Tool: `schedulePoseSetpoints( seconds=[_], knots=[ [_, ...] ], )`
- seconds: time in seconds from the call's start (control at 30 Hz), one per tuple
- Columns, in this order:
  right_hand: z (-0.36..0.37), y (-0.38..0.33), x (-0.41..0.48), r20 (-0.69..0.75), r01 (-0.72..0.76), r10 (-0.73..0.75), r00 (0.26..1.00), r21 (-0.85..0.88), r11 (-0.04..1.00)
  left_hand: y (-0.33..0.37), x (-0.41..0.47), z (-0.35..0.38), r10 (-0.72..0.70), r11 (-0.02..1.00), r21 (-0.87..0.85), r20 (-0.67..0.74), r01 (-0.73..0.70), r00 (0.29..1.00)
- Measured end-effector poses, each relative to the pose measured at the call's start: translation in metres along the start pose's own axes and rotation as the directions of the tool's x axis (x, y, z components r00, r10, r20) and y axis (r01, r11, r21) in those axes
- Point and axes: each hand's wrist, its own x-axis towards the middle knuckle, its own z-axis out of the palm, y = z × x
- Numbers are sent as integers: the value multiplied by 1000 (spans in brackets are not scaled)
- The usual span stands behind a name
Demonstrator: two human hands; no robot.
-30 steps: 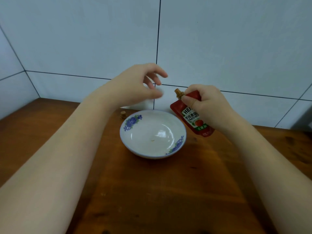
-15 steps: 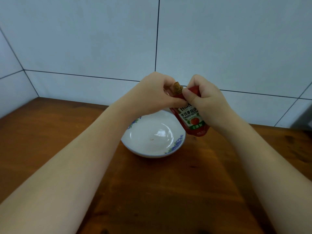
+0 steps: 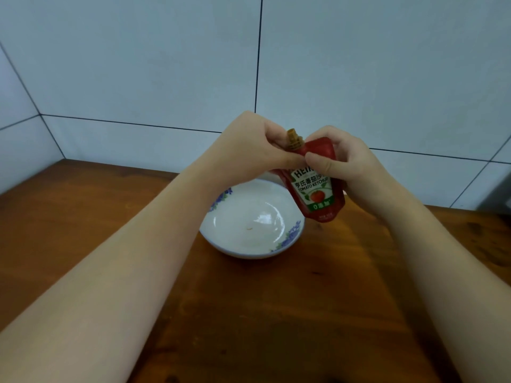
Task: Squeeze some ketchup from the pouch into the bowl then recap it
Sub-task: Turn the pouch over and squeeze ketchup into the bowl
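Note:
A red ketchup pouch [image 3: 315, 194] hangs nearly upright above the right rim of a white bowl [image 3: 249, 254] with blue flowers. Its tan threaded spout [image 3: 292, 139] points up and has no cap on it. My left hand [image 3: 254, 146] pinches the pouch's top left, just below the spout. Gripping the top right corner is my right hand [image 3: 345, 161], thumb pressed on the front label. The bowl stands on the wooden table and holds only a tiny speck. No cap is visible; my left arm covers the table behind the bowl.
The wooden table [image 3: 276, 313] runs up to a white tiled wall [image 3: 193, 78] close behind the bowl, with a wall corner at the left. A grey object [image 3: 497, 207] sits at the far right edge.
My left hand came down from above the bowl and took hold of the pouch beside the spout. The pouch turned more upright and shifted slightly left. The small cap behind the bowl went out of sight.

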Motion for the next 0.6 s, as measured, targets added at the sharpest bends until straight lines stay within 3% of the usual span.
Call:
schedulePoseSetpoints(
  seconds=[0.23, 0.37, 0.6],
  knots=[
    [-3, 9, -5, 139, -147, 131, 982, 109, 983, 1, 2, -10, -65, 993, -103, -123, 52, 990],
    [3, 13, -1, 60, -146, 137, 989, 199, 969, 0, 2, -13, -112, 974, -215, -163, 75, 980],
    [13, 24, 2, -58, -147, 174, 983, 313, 938, -2, 4, -15, -165, 963, -242, -187, 118, 968]
  ],
)
